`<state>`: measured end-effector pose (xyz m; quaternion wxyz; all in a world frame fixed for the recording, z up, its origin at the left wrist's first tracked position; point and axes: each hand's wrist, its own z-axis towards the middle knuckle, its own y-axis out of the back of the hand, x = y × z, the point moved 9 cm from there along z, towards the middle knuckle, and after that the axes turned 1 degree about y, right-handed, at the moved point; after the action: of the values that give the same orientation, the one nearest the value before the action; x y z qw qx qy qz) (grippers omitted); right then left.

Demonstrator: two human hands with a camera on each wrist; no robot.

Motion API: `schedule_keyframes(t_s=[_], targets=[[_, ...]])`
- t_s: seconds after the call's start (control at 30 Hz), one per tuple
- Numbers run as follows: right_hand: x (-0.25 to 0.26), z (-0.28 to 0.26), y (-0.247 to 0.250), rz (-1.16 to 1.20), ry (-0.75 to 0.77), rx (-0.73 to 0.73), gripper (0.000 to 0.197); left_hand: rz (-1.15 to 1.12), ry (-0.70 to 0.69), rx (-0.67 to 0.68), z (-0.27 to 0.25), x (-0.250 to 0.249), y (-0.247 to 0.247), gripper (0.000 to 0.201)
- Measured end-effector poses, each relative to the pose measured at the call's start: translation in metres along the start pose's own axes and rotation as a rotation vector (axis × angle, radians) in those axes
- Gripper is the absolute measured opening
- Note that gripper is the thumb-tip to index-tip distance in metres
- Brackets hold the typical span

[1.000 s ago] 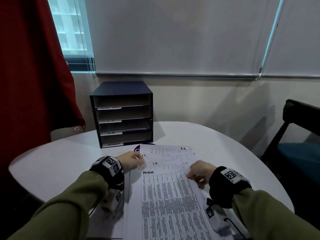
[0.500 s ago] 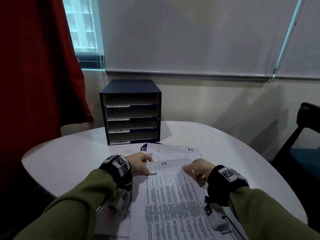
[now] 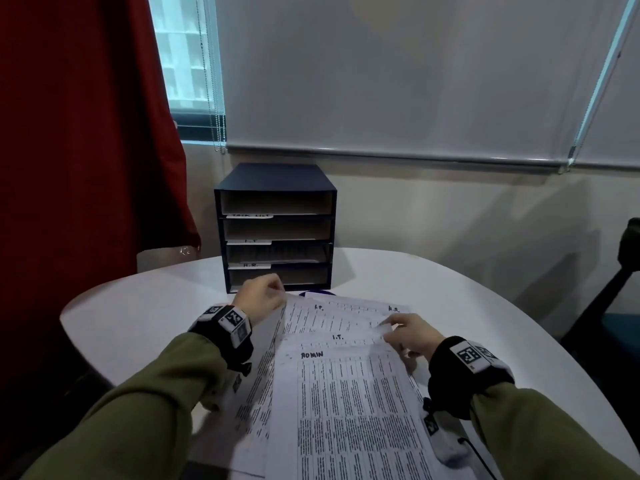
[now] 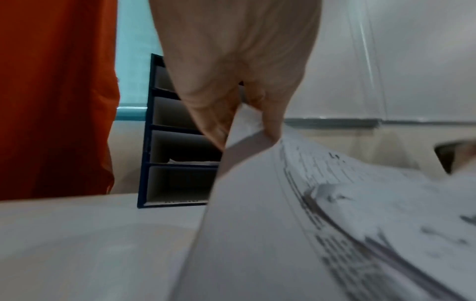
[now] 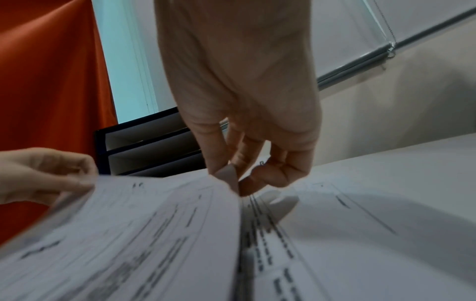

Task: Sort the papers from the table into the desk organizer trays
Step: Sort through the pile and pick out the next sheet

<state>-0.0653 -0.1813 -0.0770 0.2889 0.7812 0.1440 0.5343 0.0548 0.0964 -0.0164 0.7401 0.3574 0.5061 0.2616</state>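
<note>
A dark desk organizer (image 3: 273,178) with several labelled trays stands at the back of the round white table (image 3: 138,306); its third tray holds some paper. Printed papers lie fanned in front of me, a sheet marked ADMIN (image 3: 346,410) on top. My left hand (image 3: 259,301) pinches the top left corner of a sheet (image 3: 332,317) with a handwritten mark, just in front of the organizer's lowest tray. My right hand (image 3: 403,336) pinches the right corner; the right wrist view shows that sheet (image 5: 154,213) spanning between both hands and bowed up. The left hand (image 4: 244,122) grips the corner between thumb and fingers.
A red curtain (image 3: 86,150) hangs at the left beside the window. A dark chair (image 3: 616,299) stands off the table's right side. A lowered blind (image 3: 398,74) covers the wall behind. A dark blue item (image 3: 317,293) peeks out under the papers' far edge.
My left hand has moved forward toward the organizer, lifting the sheet's left corner. My right hand has shifted up and right onto the right corner. The view has tilted up a little.
</note>
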Motion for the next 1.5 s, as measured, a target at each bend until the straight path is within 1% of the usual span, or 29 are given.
schedule_keyframes(t_s=[0.03,0.07,0.1,0.13,0.17,0.2,0.23,0.33,0.4,0.47,0.57,0.63,0.67,0.73,0.8,0.83,0.9,1.0,1.03,1.1,1.13,1.2,1.23,1.27,1.33,1.4,1.43,1.5], targets=[[0.002,0.000,0.001,0.005,0.026,-0.016,0.018,-0.169,0.048,-0.016,-0.002,0.007,0.004,0.015],[0.003,0.000,0.002,0.018,0.039,-0.033,0.017,-0.332,0.129,0.001,-0.003,0.016,0.002,0.022],[0.004,-0.001,0.003,0.047,0.049,-0.054,0.018,-0.468,0.217,0.052,-0.006,0.025,-0.004,0.027],[0.006,-0.003,0.005,0.084,0.060,-0.082,0.020,-0.560,0.280,0.120,-0.010,0.029,-0.012,0.026],[0.009,-0.004,0.009,0.125,0.071,-0.115,0.021,-0.599,0.296,0.176,-0.013,0.028,-0.017,0.019],[0.013,-0.006,0.012,0.167,0.086,-0.149,0.022,-0.628,0.268,0.188,-0.014,0.022,-0.016,0.013],[0.017,-0.007,0.017,0.215,0.107,-0.182,0.021,-0.674,0.223,0.173,-0.013,0.014,-0.011,0.012],[0.033,-0.010,0.030,0.345,0.176,-0.268,0.018,-0.855,0.106,0.121,-0.012,-0.013,0.008,0.015],[0.046,-0.010,0.036,0.461,0.217,-0.278,0.018,-0.967,0.069,0.099,-0.011,-0.030,0.021,0.017],[0.060,-0.011,0.042,0.566,0.261,-0.256,0.017,-1.036,0.042,0.092,-0.011,-0.047,0.034,0.017],[0.080,-0.012,0.054,0.621,0.321,-0.200,0.011,-1.043,0.013,0.134,-0.012,-0.066,0.043,0.016],[0.092,-0.011,0.060,0.653,0.349,-0.179,0.011,-1.050,-0.012,0.108,-0.012,-0.074,0.052,0.017],[0.097,-0.010,0.066,0.669,0.364,-0.206,0.013,-1.055,-0.028,0.078,-0.011,-0.078,0.057,0.018],[0.111,-0.013,0.084,0.676,0.404,-0.339,0.019,-1.050,-0.060,0.017,-0.011,-0.086,0.068,0.021],[0.128,-0.025,0.106,0.704,0.468,-0.480,0.022,-0.963,-0.100,-0.026,-0.011,-0.095,0.077,0.031],[0.137,-0.033,0.115,0.713,0.501,-0.525,0.021,-0.892,-0.131,-0.048,-0.010,-0.100,0.081,0.035],[0.159,-0.051,0.131,0.732,0.577,-0.566,0.019,-0.786,-0.195,-0.146,-0.011,-0.108,0.094,0.038],[0.181,-0.082,0.150,0.841,0.701,-0.624,0.022,-0.742,-0.241,-0.412,-0.023,-0.122,0.123,0.020],[0.185,-0.091,0.152,0.903,0.733,-0.618,0.025,-0.709,-0.258,-0.487,-0.029,-0.129,0.130,0.016],[0.187,-0.105,0.149,0.997,0.793,-0.586,0.035,-0.624,-0.312,-0.589,-0.046,-0.146,0.137,0.014],[0.185,-0.109,0.143,0.989,0.810,-0.572,0.037,-0.601,-0.335,-0.605,-0.053,-0.151,0.134,0.015],[0.174,-0.108,0.122,0.884,0.789,-0.549,0.032,-0.616,-0.333,-0.566,-0.064,-0.152,0.119,0.017],[0.164,-0.103,0.107,0.832,0.754,-0.529,0.028,-0.639,-0.294,-0.524,-0.065,-0.144,0.106,0.021],[0.150,-0.095,0.092,0.807,0.710,-0.494,0.025,-0.667,-0.242,-0.479,-0.068,-0.135,0.093,0.024],[0.115,-0.079,0.057,0.777,0.612,-0.416,0.028,-0.753,-0.128,-0.385,-0.079,-0.115,0.066,0.031],[0.080,-0.067,0.031,0.717,0.492,-0.399,0.030,-0.859,-0.007,-0.281,-0.088,-0.095,0.041,0.036],[0.065,-0.062,0.022,0.695,0.430,-0.394,0.027,-0.902,0.063,-0.218,-0.090,-0.085,0.028,0.035],[0.042,-0.052,0.010,0.691,0.323,-0.366,0.023,-0.934,0.157,-0.115,-0.087,-0.066,0.006,0.028]])
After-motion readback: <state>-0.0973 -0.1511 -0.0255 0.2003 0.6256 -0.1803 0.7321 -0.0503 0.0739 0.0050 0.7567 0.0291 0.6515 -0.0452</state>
